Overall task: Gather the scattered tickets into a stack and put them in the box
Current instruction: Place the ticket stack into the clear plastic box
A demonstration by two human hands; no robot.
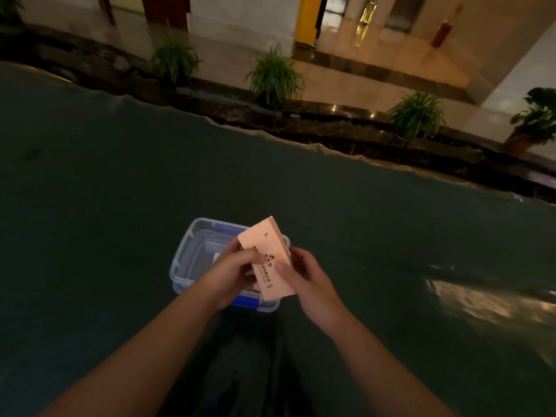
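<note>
Both hands, the left hand (231, 275) and the right hand (304, 276), are closed around the pale pink paper ticket stack (267, 257) above the clear blue-latched plastic box (192, 257); light, slippery sheets probably fan out, so pinching the long edges suits.

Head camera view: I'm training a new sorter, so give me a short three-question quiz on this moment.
1. True or false: the pink paper ticket stack already lies inside the clear plastic box with blue clips.
2. Which hands have a grip on the stack? A. left only B. right only C. both
3. What stands along the dark ledge beyond the dark green table?

Key: 1 false, it is held above the box. 2 C, left hand and right hand. 3 potted plants.
</note>
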